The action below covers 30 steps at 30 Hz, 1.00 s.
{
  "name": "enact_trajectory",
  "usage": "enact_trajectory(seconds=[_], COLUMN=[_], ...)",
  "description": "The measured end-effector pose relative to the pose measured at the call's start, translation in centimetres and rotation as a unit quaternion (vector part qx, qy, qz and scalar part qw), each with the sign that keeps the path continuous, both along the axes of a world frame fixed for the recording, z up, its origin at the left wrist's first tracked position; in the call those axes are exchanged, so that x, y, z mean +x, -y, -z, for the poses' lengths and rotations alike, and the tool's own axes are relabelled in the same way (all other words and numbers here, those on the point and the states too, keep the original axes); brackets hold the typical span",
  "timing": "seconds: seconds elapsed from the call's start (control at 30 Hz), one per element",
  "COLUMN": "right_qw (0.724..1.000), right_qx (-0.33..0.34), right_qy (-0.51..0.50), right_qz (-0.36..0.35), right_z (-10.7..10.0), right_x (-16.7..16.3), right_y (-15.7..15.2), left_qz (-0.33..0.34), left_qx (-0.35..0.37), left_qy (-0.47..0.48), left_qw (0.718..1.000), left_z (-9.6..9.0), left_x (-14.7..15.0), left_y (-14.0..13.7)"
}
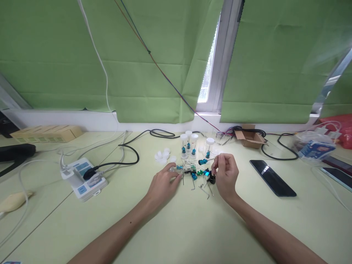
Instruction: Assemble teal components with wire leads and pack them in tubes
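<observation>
My right hand (227, 174) pinches the thin metal shaft of a blue-ended piece (202, 161), its blue end pointing left above the pile. My left hand (163, 181) rests on the table with thumb and forefinger curved around a small clear vial (172, 169), partly hidden by the fingers. A blue piece (179, 167) lies by that vial's right end. Between my hands is a loose pile of blue pieces, green pieces (200, 172), black pieces (211, 179) and bent metal keys (204, 191). Behind it, several white-capped clear vials (194, 145) stand upright with similar blue-ended pieces inside.
White round caps (162, 157) lie left of the vials. A power strip (84, 178) with plugs and cables is farther left. On the right are a black phone (272, 178), an open cardboard box (250, 137) and a plastic bag (315, 146). Cables run along the back edge.
</observation>
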State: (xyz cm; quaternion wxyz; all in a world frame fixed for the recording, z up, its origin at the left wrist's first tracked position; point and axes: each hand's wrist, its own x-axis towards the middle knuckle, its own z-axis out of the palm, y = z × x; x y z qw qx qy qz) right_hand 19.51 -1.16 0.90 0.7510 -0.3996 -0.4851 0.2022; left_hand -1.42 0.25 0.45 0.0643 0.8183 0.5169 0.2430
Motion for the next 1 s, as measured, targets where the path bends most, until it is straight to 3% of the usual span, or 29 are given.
enact_trajectory(seconds=[0.33, 0.67, 1.0], right_qw=[0.984, 0.930, 0.873], right_qx=[-0.084, -0.129, -0.193], right_qy=[-0.059, -0.190, -0.270], right_qz=[-0.145, -0.289, -0.358], right_z=[0.3, 0.2, 0.0], right_x=[-0.3, 0.0, 0.1], right_y=[-0.2, -0.8, -1.1], left_qz=[0.021, 0.005, 0.001], left_qx=[0.009, 0.009, 0.012], left_qy=[0.052, 0.067, 0.078], left_qw=[0.998, 0.998, 0.997], left_z=[0.0, -0.3, -0.2], left_x=[0.1, 0.1, 0.0], left_y=[0.2, 0.0, -0.1])
